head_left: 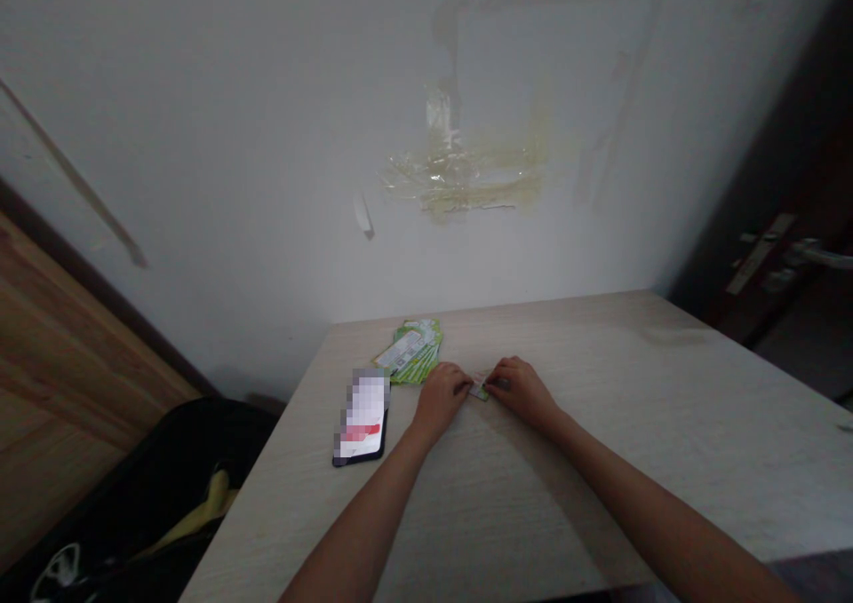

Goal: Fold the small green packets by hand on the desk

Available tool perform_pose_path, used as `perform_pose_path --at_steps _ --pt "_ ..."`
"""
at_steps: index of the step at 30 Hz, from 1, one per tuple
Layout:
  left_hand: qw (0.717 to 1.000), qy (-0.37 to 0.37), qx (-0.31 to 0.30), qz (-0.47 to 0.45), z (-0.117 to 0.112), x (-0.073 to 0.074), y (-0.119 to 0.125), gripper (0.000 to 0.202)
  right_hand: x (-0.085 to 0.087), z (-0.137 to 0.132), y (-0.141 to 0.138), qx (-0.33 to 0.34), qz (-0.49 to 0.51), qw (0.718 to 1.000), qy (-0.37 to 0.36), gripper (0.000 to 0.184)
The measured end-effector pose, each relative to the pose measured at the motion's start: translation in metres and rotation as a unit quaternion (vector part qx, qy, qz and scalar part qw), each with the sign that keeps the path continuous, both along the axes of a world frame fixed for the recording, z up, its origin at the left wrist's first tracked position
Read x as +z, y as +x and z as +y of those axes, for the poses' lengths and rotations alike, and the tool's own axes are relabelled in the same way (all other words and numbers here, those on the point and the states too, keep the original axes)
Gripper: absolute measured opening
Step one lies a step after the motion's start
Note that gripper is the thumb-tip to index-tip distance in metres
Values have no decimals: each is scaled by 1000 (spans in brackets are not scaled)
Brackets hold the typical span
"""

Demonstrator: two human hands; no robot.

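Between my two hands lies a small green-and-white packet [478,391], low at the tabletop and partly covered by my fingers. My left hand [442,396] pinches its left side, fingers closed. From the other side, my right hand [522,388] has its fingertips closed on the right end. A fanned pile of similar green packets [419,354] rests just beyond my left hand, with a paler printed side facing up on one of them. What is printed on the packets is too small to read.
A phone [363,416] with a lit screen lies left of my left forearm. The pale wooden table [653,425] meets a wall [267,186] with peeling tape [459,172]. Left of the table sits a dark bag [166,470]; a door handle [813,255] is at right.
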State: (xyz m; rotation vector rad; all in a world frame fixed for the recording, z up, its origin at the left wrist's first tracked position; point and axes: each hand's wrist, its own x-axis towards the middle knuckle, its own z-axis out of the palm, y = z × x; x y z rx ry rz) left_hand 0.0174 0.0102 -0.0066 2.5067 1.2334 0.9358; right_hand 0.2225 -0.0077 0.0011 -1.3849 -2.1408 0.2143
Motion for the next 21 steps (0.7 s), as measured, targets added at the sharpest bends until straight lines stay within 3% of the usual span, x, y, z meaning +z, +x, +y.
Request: perform_pose_path --at_steps 10,21 --pt "998 -25 32 40 -4 2 -3 17 0 -4 2 -46 -27 998 25 15" --pt "986 -10 100 135 -12 10 -4 25 -4 -1 3 -44 -44 998 -13 25"
